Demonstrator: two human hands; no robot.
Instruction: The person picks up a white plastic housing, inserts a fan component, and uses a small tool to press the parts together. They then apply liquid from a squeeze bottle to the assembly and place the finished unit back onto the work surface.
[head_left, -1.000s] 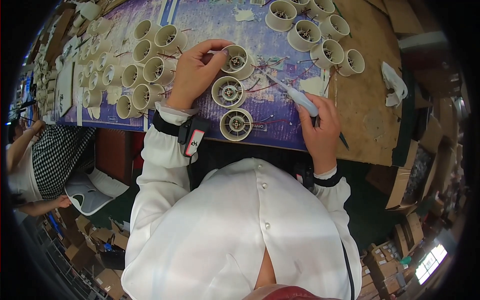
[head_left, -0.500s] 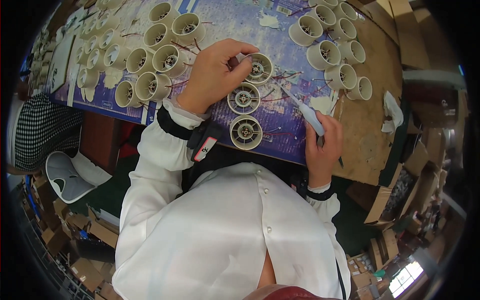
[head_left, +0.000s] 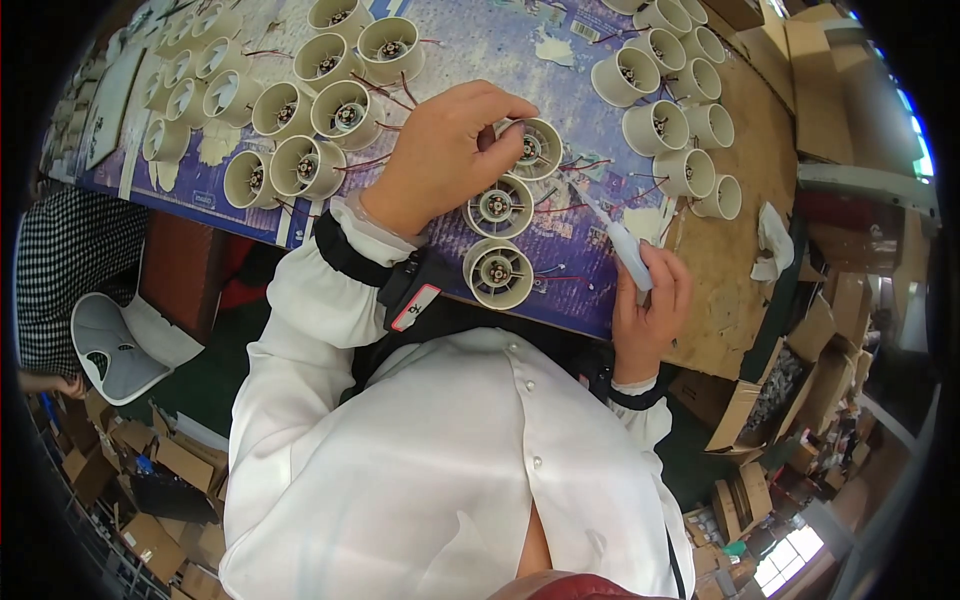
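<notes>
My left hand (head_left: 440,155) reaches over the table, thumb and forefinger closed at the left rim of a round cream motor housing (head_left: 550,150). Spokes and a small round motor show inside it; thin dark red wires trail out to the right. Two like housings, a middle one (head_left: 499,206) and a near one (head_left: 498,273), stand in a column toward me, open tops up. In my right hand (head_left: 652,305) is a pale squeeze bottle (head_left: 627,250), its thin nozzle angled up and left, apart from the housings. My left fingertips are partly hidden.
More cream housings stand at left (head_left: 307,168) and right (head_left: 686,173), several with loose wires. Purple printed cardboard (head_left: 560,235) covers much of the table, beside bare brown board (head_left: 735,290) with crumpled white paper (head_left: 773,243). Another person's checked clothing (head_left: 75,245) shows at left.
The whole view has shifted slightly. My left hand stays at the same housing, and my right hand still holds the bottle with its nozzle off to the right of the column.
</notes>
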